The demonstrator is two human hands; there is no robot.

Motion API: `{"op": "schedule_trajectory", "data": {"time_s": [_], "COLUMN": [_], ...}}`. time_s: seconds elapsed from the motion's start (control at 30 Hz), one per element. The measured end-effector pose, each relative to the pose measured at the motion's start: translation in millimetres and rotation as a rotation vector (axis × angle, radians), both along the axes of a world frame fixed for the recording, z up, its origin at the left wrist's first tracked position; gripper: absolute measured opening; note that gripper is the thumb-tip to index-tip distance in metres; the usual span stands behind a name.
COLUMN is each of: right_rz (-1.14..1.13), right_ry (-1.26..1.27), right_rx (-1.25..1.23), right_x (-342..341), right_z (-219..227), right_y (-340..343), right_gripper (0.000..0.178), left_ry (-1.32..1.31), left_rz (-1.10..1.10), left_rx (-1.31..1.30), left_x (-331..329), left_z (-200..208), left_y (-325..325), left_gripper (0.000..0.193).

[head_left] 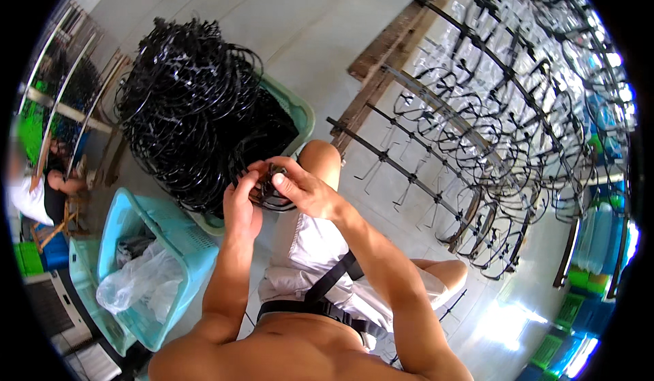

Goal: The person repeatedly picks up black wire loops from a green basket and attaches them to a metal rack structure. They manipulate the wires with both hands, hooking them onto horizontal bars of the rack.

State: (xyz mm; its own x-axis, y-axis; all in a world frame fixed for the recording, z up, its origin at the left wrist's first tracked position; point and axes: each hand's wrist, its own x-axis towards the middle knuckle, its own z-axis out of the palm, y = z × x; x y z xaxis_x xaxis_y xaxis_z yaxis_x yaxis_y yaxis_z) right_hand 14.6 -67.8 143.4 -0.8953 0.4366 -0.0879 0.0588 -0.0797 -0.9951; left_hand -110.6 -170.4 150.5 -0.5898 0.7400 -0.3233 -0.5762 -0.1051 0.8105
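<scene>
Okay, both hands up front, close together over my lap. Right hand: fingers curled, thumb laid over the top, closed on a small clump of black strands. Left hand: fingers bent inward, tips at the clump's left side, closed on it too, though the exact contact is hidden behind the fingers. Clump sits between the two hands, above my knees, just beside the big pile. Which way it points: it's curled, so no single clean long axis; the strands showing below the fingers bow roughly left to right, from the left palm to under the right hand. Ends covered, can't tell.

Below, my pale shorts with a black strap across. Just past the hands, up and left, a big heap of black loops spills over a green basket. Left of me, a light-blue basket, tilted, holding a clear plastic bag.

Farther right, a rack of black bars with hooks and loops, beside a wooden beam. Far left, another person, seated. Far right, blue and green crates.
</scene>
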Motion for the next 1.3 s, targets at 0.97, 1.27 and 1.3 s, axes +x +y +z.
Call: {"op": "schedule_trajectory", "data": {"time_s": [0.97,1.27,1.3], "right_rz": [-1.108,-1.212,-1.201], "right_ry": [0.450,0.367,0.374], "right_rx": [-0.658,-0.524,-0.507], "right_x": [202,208,208], "right_z": [8,6,6], "right_y": [50,42,41], "right_gripper": [0.009,0.011,0.011], "left_ry": [0.222,0.545,0.549], "left_rz": [-0.757,-0.640,-0.659], "left_rx": [-0.054,-0.127,-0.141], "left_x": [168,188,187], "left_z": [20,-14,-17], "left_y": [37,58,58], "left_gripper": [0.056,0.027,0.026]}}
